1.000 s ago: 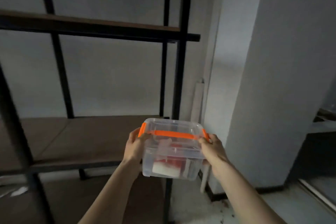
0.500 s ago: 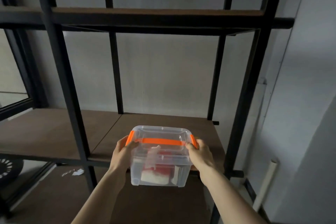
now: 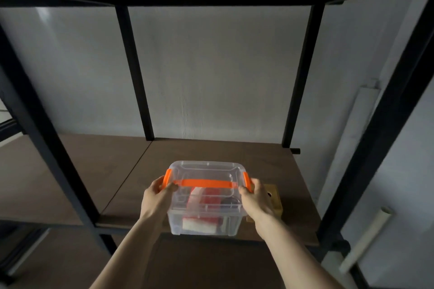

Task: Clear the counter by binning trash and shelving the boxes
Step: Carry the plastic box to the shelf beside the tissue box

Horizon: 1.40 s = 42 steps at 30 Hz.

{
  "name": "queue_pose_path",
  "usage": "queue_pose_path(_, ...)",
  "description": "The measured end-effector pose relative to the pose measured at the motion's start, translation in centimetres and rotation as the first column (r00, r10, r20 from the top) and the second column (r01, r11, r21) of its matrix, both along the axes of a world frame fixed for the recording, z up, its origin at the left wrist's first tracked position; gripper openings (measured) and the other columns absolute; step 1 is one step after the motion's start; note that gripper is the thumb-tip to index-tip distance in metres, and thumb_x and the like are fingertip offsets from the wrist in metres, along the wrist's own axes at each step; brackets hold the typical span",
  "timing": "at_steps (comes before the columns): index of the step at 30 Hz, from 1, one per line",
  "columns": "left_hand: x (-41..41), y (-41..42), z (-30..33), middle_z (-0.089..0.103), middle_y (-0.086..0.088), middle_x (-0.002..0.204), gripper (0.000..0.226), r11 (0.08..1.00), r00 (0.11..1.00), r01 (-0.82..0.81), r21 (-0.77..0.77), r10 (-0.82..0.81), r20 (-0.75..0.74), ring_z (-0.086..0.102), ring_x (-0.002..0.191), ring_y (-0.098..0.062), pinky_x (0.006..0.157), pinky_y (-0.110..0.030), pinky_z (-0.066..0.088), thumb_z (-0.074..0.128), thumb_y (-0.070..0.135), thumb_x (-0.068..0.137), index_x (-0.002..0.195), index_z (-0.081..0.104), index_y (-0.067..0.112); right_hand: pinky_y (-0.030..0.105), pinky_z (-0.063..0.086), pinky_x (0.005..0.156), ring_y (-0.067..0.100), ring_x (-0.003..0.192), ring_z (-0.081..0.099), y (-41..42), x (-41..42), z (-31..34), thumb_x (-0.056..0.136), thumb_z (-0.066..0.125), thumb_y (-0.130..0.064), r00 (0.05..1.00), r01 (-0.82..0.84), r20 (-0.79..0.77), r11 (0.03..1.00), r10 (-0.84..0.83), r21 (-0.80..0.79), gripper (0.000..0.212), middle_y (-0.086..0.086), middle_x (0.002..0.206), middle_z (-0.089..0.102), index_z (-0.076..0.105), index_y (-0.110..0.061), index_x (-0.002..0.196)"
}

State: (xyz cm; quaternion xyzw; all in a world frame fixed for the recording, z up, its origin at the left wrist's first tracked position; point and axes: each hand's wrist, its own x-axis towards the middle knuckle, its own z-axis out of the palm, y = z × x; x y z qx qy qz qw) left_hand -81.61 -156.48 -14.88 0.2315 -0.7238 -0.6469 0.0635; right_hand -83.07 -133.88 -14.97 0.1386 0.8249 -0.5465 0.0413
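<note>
A person stands at a black metal-framed shelving unit (image 3: 300, 73), about to set a storage box on its brown wooden shelf board (image 3: 211, 150), which lies broad and mostly bare between the uprights. The clear plastic storage box (image 3: 204, 197), lid closed under an orange carry handle (image 3: 204, 183) and orange side latches, is held level at the shelf's front edge, its base seemingly just above or barely touching the board; which cannot be told. The left hand (image 3: 156, 197) and right hand (image 3: 256, 199) clasp opposite ends, fingers (image 3: 172, 187) curled closed over the lid rim at each latch. Placing it well likely means lowering it flat, sliding it back clear of the edge, and keeping left of the small yellowish box (image 3: 273, 197) already on the shelf, just beside the right hand. Through the clear walls show a red-and-white packet (image 3: 199, 222), something red above it and a dark rounded item (image 3: 229, 202); none can be identified further. A pale tube (image 3: 366, 239) leans by the wall to the right.
</note>
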Motion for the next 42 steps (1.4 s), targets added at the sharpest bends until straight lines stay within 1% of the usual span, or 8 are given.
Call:
queue_pose_path(7,-5.6,-1.7,-3.5,0.074,-0.004,0.108,0.047,0.989,0.995,0.045,-0.139,-0.032,0.098,0.07,0.1,-0.028,0.095,-0.052,0.058,0.07,0.015,0.086,0.132,0.064,0.015,0.018,0.041,0.051,0.006,0.078,0.055,-1.9,-4.9,-3.1,0.102,0.054,-0.031,0.997,0.051,0.049,0.998,-0.054,0.048,0.047,0.003,0.126,0.06,0.042,-0.024,0.146)
queue_pose_path(11,-8.9,-2.9,-5.5,0.074,-0.003,0.105,0.045,0.976,0.988,0.093,-0.199,-0.066,0.14,0.07,0.095,-0.026,0.085,-0.044,0.059,0.069,0.014,0.085,0.129,0.065,0.018,0.019,0.045,0.055,0.012,0.089,0.061,-2.9,-7.6,-4.5,0.101,0.056,-0.031,0.995,0.046,0.085,0.996,-0.052,0.072,0.042,0.003,0.125,0.062,0.047,-0.022,0.141)
queue_pose_path(15,-11.7,-3.8,-7.3,0.075,-0.001,0.101,0.047,0.954,0.973,0.178,-0.24,-0.135,0.186,0.07,0.093,-0.024,0.083,-0.042,0.058,0.068,0.012,0.081,0.127,0.066,0.024,0.036,0.059,0.082,0.022,0.107,0.066,-3.3,-10.0,-6.2,0.099,0.059,-0.031,0.989,0.048,0.128,0.989,-0.067,0.143,0.041,0.003,0.126,0.064,0.049,-0.023,0.137)
queue_pose_path(21,-14.1,-4.2,-9.9,0.074,-0.002,0.103,0.05,0.935,0.957,0.231,-0.267,-0.17,0.234,0.07,0.094,-0.026,0.085,-0.045,0.06,0.068,0.009,0.081,0.13,0.064,0.022,0.024,0.053,0.064,0.019,0.098,0.068,-3.7,-12.1,-8.3,0.1,0.056,-0.024,0.983,0.006,0.18,0.977,-0.045,0.212,0.031,0.004,0.116,0.065,0.051,-0.02,0.13)
queue_pose_path(29,-15.1,-4.5,-11.7,0.074,-0.006,0.102,0.05,0.9,0.938,0.283,-0.33,-0.188,0.291,0.071,0.092,-0.029,0.085,-0.049,0.062,0.07,0.01,0.085,0.134,0.06,0.017,0.029,0.058,0.074,0.019,0.102,0.067,-3.8,-13.3,-10.3,0.099,0.058,-0.032,0.971,-0.039,0.237,0.973,-0.016,0.226,0.032,0.003,0.119,0.064,0.053,-0.019,0.127)
queue_pose_path(32,-14.8,-4.8,-12.2,0.071,-0.002,0.101,0.052,0.894,0.924,0.314,-0.321,-0.211,0.318,0.07,0.091,-0.026,0.081,-0.046,0.061,0.071,0.008,0.086,0.136,0.058,0.016,0.023,0.052,0.065,0.016,0.102,0.066,-3.8,-13.0,-10.7,0.099,0.058,-0.035,0.966,-0.056,0.258,0.98,0.004,0.192,0.036,0.001,0.12,0.064,0.052,-0.021,0.132)
queue_pose_path(37,-13.8,-5.1,-12.4,0.069,-0.003,0.109,0.054,0.873,0.917,0.357,-0.332,-0.26,0.301,0.066,0.091,-0.02,0.071,-0.032,0.056,0.071,0.011,0.091,0.142,0.055,0.014,0.04,0.058,0.092,0.018,0.116,0.064,-3.6,-12.0,-11.0,0.096,0.06,-0.044,0.971,-0.068,0.24,0.98,0.021,0.188,0.049,-0.004,0.13,0.063,0.049,-0.027,0.141)
queue_pose_path(42,-12.6,-5.1,-10.3,0.061,0.006,0.098,0.043,0.794,0.922,0.383,-0.471,-0.301,0.242,0.059,0.09,-0.019,0.075,-0.034,0.045,0.066,0.018,0.094,0.136,0.059,0.016,0.035,0.057,0.094,0.017,0.114,0.066,-3.9,-10.2,-9.9,0.096,0.06,-0.041,0.99,-0.109,0.127,0.898,0.06,0.427,0.045,-0.005,0.124,0.067,0.05,-0.029,0.139)
